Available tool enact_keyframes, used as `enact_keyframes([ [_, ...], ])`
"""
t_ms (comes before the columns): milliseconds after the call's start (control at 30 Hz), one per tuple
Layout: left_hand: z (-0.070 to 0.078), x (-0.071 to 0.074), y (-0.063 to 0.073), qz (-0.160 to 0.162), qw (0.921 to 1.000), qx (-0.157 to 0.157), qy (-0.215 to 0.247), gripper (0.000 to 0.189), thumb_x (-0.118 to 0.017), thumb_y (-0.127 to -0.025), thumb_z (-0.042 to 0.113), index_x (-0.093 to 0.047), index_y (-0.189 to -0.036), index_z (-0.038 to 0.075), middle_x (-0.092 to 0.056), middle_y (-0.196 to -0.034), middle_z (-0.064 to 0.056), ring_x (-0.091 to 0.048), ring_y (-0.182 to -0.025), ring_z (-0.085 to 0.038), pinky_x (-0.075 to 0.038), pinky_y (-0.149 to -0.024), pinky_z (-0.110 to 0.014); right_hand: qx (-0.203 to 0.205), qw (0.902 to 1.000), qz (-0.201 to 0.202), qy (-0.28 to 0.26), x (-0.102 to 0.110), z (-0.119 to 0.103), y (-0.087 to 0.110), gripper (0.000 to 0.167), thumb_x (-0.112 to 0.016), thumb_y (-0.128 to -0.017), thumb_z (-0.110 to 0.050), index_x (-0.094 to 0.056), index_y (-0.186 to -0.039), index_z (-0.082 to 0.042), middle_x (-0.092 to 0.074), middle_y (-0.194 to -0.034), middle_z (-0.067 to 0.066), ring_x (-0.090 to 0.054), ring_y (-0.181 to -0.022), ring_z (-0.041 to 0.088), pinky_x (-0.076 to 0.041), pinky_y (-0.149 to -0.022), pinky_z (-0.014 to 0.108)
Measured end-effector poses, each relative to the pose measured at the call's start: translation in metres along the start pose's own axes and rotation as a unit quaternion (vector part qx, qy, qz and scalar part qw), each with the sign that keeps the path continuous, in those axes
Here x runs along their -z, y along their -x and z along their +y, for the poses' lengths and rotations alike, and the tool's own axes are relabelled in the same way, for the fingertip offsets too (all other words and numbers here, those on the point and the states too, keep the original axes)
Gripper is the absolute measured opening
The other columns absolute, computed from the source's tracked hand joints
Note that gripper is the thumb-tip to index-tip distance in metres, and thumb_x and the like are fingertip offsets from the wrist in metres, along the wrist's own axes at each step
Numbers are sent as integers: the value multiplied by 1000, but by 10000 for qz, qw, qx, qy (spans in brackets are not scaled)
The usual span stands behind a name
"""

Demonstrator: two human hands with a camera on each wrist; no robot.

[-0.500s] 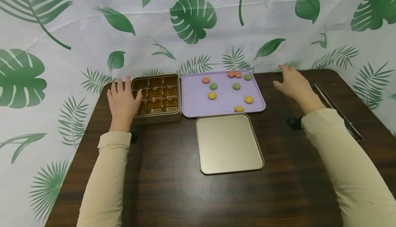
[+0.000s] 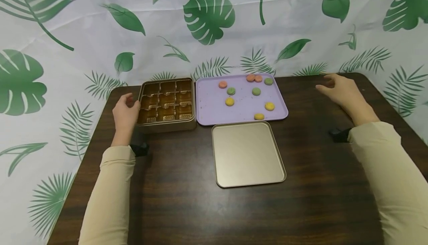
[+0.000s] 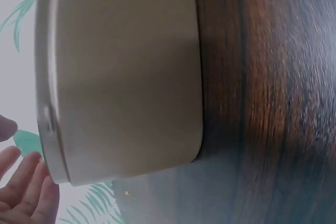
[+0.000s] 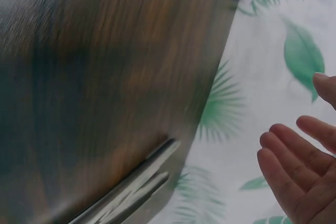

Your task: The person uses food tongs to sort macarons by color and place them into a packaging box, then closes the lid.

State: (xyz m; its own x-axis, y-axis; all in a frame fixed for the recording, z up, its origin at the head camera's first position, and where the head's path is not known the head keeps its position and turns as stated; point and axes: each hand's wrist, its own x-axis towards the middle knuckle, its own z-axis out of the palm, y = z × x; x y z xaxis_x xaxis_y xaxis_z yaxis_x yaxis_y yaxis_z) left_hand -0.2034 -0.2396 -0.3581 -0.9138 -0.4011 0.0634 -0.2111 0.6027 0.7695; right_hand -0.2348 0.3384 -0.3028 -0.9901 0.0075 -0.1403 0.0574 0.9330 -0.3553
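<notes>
At the left stands a gold tin (image 2: 167,127) with a brown divided plastic insert (image 2: 167,100). My left hand (image 2: 126,116) is at its left side, fingers loosely bent and holding nothing. In the left wrist view its fingertips are close to the tin's corner; whether they touch it I cannot tell. Over the right part of the table my right hand (image 2: 344,93) hovers with relaxed, slightly bent fingers and nothing in them. Metal tongs (image 4: 134,190) lie on the table near it, hidden by the right arm in the head view.
A lilac tray (image 2: 210,113) holds several macarons, including a pink one (image 2: 223,84), a green one (image 2: 256,91) and a yellow one (image 2: 269,106). In front of it lies a flat gold lid (image 2: 247,154). A leaf-print cloth (image 2: 234,48) hangs behind the dark wooden table (image 2: 187,200).
My left hand has moved slightly left and down off the tin's left edge, its fingers bending more. My right hand has moved right, and its forearm now covers the tongs in the head view.
</notes>
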Motion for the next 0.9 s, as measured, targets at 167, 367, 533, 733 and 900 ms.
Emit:
enact_keyframes([
  [167, -2, 1, 3, -250, 9971, 530, 491, 48, -48, -96, 11, -42, -143, 5, -51, -139, -18, -49, -127, -31, -43, -104, -42, -54, 10000, -22, -41, 2, 23, 8, 82, -33, -96, -58, -24, -148, 5, -39, -134, 39, -36, -119, 56, -31, -95, 69],
  [367, -8, 1, 4, -500, 9886, 924, 1077, 54, -51, -93, 1, -39, -145, 4, -45, -144, -18, -43, -132, -29, -41, -108, -37, -75, 9999, 37, -124, 0, 52, 15, 76, -36, -98, -53, -30, -145, 7, -40, -132, 40, -37, -116, 55, -31, -93, 69],
  [533, -16, 0, 3, -633, 9784, 1251, 1520, 55, -51, -93, 1, -38, -146, 6, -40, -149, -14, -39, -136, -25, -38, -112, -35, -157, 9994, 196, -240, -6, 75, 19, 72, -41, -98, -50, -37, -141, 8, -45, -130, 40, -40, -114, 54, -33, -92, 68],
  [733, -20, 0, 4, -677, 9681, 1524, 1869, 54, -53, -94, 5, -40, -146, 9, -39, -150, -12, -38, -138, -23, -33, -115, -34, -333, 9978, 338, -458, -11, 96, 22, 70, -47, -95, -50, -45, -135, 8, -59, -119, 33, -40, -116, 53, -31, -94, 68],
  [900, -21, 0, 4, -727, 9591, 1738, 2113, 55, -54, -94, 5, -40, -146, 9, -36, -153, -11, -34, -141, -22, -28, -118, -32, -491, 9964, 426, -542, -14, 110, 27, 63, -50, -97, -42, -45, -133, 10, -72, -98, 17, -40, -115, 52, -31, -94, 67],
])
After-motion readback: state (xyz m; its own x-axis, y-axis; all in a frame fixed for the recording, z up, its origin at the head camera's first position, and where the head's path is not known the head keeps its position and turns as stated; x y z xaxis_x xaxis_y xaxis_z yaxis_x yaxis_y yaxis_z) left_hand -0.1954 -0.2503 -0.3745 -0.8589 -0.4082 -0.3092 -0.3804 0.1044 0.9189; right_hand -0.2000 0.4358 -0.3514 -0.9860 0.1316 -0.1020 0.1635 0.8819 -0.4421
